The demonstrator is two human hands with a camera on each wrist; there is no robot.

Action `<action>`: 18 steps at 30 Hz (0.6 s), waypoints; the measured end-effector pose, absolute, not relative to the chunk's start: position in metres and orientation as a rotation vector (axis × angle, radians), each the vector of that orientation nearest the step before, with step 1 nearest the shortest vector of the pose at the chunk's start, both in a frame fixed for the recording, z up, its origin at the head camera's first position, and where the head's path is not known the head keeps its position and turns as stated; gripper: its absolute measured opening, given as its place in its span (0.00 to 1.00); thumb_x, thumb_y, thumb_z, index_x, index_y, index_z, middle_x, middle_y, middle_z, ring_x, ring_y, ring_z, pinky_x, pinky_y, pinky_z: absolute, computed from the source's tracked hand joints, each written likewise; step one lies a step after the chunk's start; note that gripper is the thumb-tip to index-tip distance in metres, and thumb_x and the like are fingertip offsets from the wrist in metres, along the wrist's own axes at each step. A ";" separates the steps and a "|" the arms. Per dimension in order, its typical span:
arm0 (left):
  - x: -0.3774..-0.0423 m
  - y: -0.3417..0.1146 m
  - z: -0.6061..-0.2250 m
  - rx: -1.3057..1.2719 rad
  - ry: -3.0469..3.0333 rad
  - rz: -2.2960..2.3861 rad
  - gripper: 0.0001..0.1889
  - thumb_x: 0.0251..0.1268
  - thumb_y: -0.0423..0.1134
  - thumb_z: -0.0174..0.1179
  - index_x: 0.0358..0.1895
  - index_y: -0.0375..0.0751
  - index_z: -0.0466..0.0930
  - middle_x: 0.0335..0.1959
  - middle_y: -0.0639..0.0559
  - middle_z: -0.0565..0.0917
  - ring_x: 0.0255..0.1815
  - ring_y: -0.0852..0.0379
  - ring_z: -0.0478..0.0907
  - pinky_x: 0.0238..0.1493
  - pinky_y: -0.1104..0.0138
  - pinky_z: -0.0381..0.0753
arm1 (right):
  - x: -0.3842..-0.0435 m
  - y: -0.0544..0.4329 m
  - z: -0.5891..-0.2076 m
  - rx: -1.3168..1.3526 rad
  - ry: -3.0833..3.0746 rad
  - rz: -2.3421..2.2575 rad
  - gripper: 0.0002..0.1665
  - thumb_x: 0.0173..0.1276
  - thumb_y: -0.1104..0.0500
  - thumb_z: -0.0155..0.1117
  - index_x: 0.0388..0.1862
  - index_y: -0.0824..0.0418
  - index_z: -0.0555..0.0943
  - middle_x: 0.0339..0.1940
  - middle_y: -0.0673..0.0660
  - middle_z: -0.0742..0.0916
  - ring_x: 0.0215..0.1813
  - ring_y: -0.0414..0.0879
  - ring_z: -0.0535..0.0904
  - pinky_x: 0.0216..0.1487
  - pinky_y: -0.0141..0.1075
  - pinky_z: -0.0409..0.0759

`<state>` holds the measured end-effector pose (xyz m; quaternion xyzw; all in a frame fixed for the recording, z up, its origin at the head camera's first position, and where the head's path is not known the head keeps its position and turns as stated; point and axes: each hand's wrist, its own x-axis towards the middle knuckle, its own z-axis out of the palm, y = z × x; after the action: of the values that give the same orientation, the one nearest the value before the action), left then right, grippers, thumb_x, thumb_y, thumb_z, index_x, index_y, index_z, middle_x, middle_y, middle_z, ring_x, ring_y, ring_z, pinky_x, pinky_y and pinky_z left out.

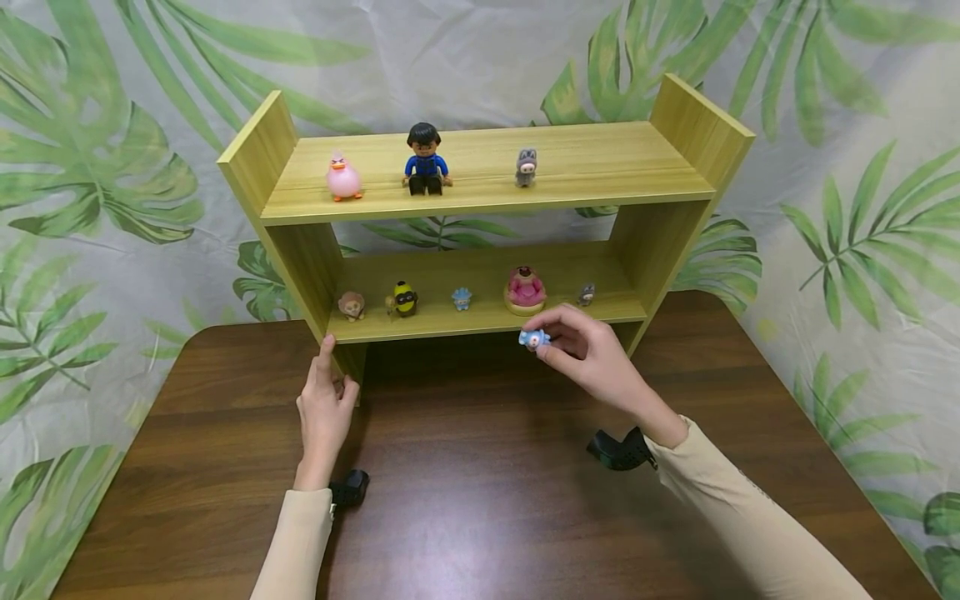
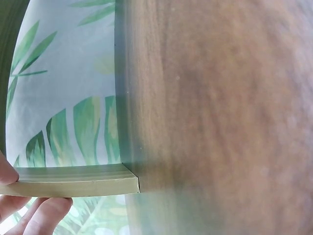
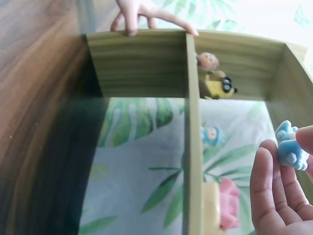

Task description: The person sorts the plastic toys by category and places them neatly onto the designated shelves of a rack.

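Note:
Between thumb and fingertips, my right hand (image 1: 592, 354) pinches a small light-blue figurine (image 1: 534, 339) with a pale face. It is in front of the lower shelf board's front edge, just below the pink bear figure (image 1: 525, 289) in the head view. At the shelf's left end, my left hand (image 1: 326, 408) holds the side panel (image 2: 93, 188), thumb on one face and fingers on the other. Its index finger stretches up to the lower board's corner. Another blue figurine (image 1: 461, 299) stands mid-board, seen also in the right wrist view.
The wooden two-level shelf (image 1: 487, 210) stands at the back of the brown table (image 1: 465, 467). Up top are a pink duck (image 1: 343, 178), a black-haired doll (image 1: 426, 160) and a grey figurine (image 1: 527, 168). Below sit a lion-like figurine (image 1: 351, 306), a yellow one (image 1: 405, 298) and a small grey one (image 1: 587, 293).

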<state>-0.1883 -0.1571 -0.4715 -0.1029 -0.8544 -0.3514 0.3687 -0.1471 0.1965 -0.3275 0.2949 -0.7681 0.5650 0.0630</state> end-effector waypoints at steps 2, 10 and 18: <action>-0.188 -0.157 -0.471 -0.266 -2.191 -0.898 0.47 0.56 0.21 0.51 0.74 0.69 0.48 0.31 0.42 0.67 0.20 0.52 0.62 0.20 0.56 0.62 | -0.148 0.199 -0.324 0.885 -2.313 1.693 0.14 0.65 0.74 0.58 0.50 0.70 0.77 0.45 0.61 0.80 0.44 0.48 0.78 0.45 0.34 0.78; -0.189 -0.157 -0.471 -0.270 -2.184 -0.892 0.48 0.55 0.20 0.51 0.73 0.69 0.48 0.31 0.42 0.67 0.20 0.52 0.62 0.19 0.56 0.62 | -0.147 0.207 -0.306 0.833 -2.311 1.681 0.14 0.66 0.72 0.58 0.51 0.70 0.76 0.47 0.60 0.80 0.43 0.47 0.78 0.43 0.33 0.78; -0.188 -0.157 -0.472 -0.258 -2.182 -0.898 0.48 0.54 0.20 0.51 0.73 0.69 0.49 0.31 0.42 0.68 0.20 0.52 0.63 0.20 0.54 0.63 | -0.150 0.212 -0.291 0.789 -2.261 1.664 0.13 0.65 0.73 0.59 0.49 0.70 0.76 0.45 0.58 0.81 0.43 0.51 0.79 0.44 0.33 0.78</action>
<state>-0.1879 -0.1567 -0.4723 -0.1007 -0.8522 -0.3509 0.3747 -0.1499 0.2116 -0.2906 0.2688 -0.7704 0.5670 0.1128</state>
